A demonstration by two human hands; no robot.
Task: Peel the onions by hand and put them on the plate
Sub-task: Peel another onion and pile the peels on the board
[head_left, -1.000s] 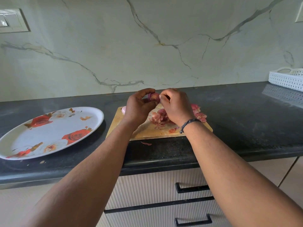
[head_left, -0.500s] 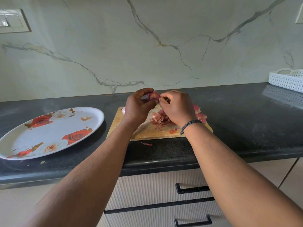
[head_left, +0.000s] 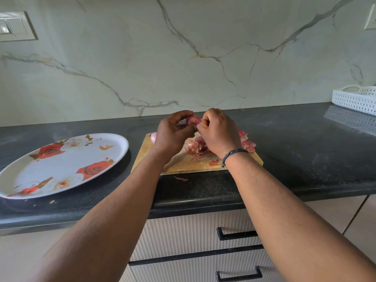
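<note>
The left hand (head_left: 173,135) grips a red onion (head_left: 192,120) in curled fingers, held above the far edge of the board (head_left: 183,163). The right hand (head_left: 218,133) pinches at the onion's right side w/ thumb & fingertips. Just below the grip lies a pile of peels (head_left: 198,146) on the board. Behind the left hand a 2nd onion (head_left: 153,137) shows partly. The plate (head_left: 61,165) is well to the left of the grip.

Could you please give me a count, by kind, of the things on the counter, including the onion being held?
Onions: 2, one held in the left hand and right hand, one partly hidden on the board
Cutting boards: 1
Plates: 1
Baskets: 1
Heaps of peelings: 1
Total: 6
</note>
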